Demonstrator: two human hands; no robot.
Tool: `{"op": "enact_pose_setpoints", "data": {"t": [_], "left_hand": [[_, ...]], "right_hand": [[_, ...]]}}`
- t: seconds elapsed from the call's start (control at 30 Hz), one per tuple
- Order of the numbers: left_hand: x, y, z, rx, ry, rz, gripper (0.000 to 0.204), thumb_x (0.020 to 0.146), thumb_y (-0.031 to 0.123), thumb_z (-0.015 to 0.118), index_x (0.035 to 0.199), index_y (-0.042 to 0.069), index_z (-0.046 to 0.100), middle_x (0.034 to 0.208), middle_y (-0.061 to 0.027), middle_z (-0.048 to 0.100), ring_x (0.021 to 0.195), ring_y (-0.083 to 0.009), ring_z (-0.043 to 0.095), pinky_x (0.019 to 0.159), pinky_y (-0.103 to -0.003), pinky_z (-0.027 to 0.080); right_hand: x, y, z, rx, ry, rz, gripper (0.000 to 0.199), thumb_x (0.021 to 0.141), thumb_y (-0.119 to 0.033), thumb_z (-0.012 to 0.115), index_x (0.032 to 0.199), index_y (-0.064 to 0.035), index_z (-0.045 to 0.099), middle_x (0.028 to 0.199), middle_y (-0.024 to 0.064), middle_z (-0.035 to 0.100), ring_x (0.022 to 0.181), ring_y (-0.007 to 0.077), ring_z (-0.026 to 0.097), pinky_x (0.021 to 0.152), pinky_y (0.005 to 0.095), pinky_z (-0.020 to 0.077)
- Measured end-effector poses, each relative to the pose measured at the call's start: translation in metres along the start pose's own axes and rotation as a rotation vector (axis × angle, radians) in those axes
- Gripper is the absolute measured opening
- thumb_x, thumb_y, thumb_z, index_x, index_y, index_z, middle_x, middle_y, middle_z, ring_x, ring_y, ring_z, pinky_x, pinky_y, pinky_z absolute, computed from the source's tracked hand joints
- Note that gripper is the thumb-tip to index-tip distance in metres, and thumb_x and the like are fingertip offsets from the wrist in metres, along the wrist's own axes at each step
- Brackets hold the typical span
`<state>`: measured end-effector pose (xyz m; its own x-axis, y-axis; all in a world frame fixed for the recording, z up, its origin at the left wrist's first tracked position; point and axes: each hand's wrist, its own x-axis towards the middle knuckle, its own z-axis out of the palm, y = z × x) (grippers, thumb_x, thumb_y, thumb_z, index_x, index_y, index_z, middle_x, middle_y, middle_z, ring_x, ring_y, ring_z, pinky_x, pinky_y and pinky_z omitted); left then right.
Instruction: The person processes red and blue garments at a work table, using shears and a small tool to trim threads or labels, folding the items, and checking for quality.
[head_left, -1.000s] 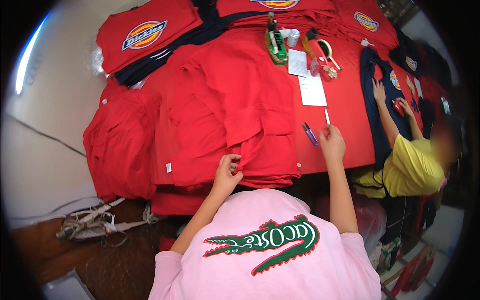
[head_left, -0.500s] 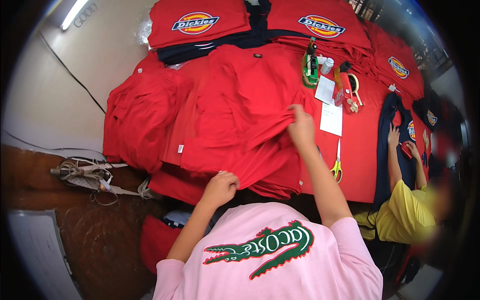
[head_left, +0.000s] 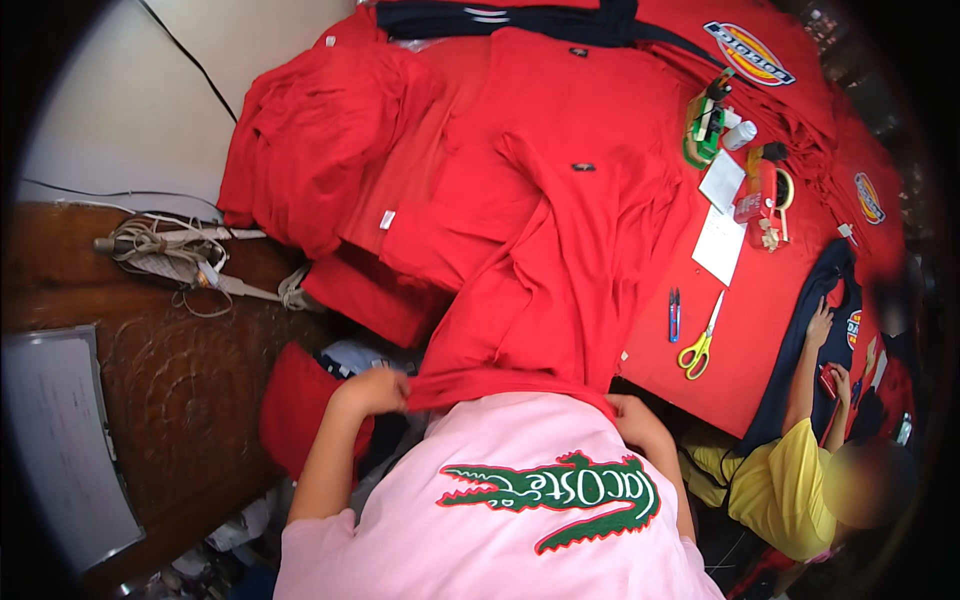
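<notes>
A red shirt [head_left: 545, 310] is stretched over the front of the table, its near edge drawn up to my pink top. My left hand [head_left: 380, 391] pinches that edge at its left corner. At the other corner my right hand [head_left: 637, 420] is closed on the same edge, its fingertips partly hidden by the cloth. Beneath and behind lies another red shirt [head_left: 600, 105], with a small dark label at its neck. Loose folds run lengthwise through the held shirt.
Yellow-handled scissors [head_left: 697, 352], blue thread snips [head_left: 674, 315], white papers [head_left: 720, 245] and tape dispensers [head_left: 704, 130] lie to the right. Bunched red garments [head_left: 320, 140] are at left. At far right, a co-worker in yellow [head_left: 785, 490] handles a navy garment [head_left: 800, 345].
Both hands have come back toward my body and spread apart, drawing the shirt's edge along. The right hand dropped from higher on the cloth. The view has shifted, uncovering the thread snips.
</notes>
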<state>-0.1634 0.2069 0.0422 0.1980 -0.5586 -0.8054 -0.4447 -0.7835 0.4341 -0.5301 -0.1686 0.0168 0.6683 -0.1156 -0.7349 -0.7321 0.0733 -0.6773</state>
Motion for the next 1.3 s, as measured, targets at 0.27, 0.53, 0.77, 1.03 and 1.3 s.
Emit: {"op": "enact_pose_setpoints", "data": {"t": [0.27,0.53,0.77,1.03,1.3], "left_hand": [[0.088,0.127,-0.076,-0.157,0.704,0.339,0.022,0.097,0.018,0.068,0.115,0.006,0.066,0.106,-0.0141,0.067,0.103,-0.0354,0.068,0.1,-0.047,0.05],[0.167,0.171,-0.1,0.036,0.734,0.567,0.028,0.086,0.019,0.082,0.102,0.002,0.067,0.121,-0.0122,0.06,0.117,-0.0333,0.058,0.102,-0.043,0.047],[0.132,0.161,-0.13,-0.121,0.597,0.779,0.027,0.087,0.022,0.082,0.084,0.004,0.062,0.127,-0.0087,0.06,0.124,-0.0301,0.052,0.111,-0.045,0.037],[0.116,0.16,-0.147,-0.631,0.262,0.903,0.024,0.096,0.016,0.074,0.081,0.005,0.059,0.114,-0.0046,0.067,0.123,-0.0235,0.053,0.112,-0.04,0.035],[0.109,0.175,-0.16,-0.399,0.357,0.687,0.018,0.086,0.01,0.084,0.089,0.006,0.067,0.093,-0.0014,0.068,0.107,-0.0189,0.057,0.101,-0.036,0.041]], "right_hand": [[0.05,-0.112,-0.062,-0.188,0.453,-0.349,0.027,0.096,-0.012,0.074,0.12,0.0008,0.072,0.098,0.0052,0.068,0.089,0.0139,0.064,0.079,0.0298,0.0543],[0.155,-0.22,-0.002,-0.433,0.446,-0.587,0.028,0.098,-0.017,0.063,0.124,-0.0068,0.069,0.106,0.0221,0.073,0.101,0.0381,0.071,0.083,0.0477,0.0556],[0.151,-0.225,-0.017,-0.161,0.164,-0.517,0.023,0.102,-0.024,0.065,0.095,-0.0025,0.065,0.079,0.0094,0.064,0.074,0.0205,0.063,0.073,0.0343,0.0512],[0.111,-0.229,-0.021,0.206,0.162,-0.487,0.034,0.11,-0.027,0.058,0.086,-0.0028,0.061,0.079,-0.003,0.051,0.077,0.0083,0.051,0.074,0.0273,0.0472],[0.106,-0.241,-0.013,0.165,0.328,-0.521,0.018,0.103,-0.015,0.068,0.092,0.0001,0.069,0.083,-0.0001,0.064,0.079,0.0087,0.058,0.076,0.0272,0.0489]]}}
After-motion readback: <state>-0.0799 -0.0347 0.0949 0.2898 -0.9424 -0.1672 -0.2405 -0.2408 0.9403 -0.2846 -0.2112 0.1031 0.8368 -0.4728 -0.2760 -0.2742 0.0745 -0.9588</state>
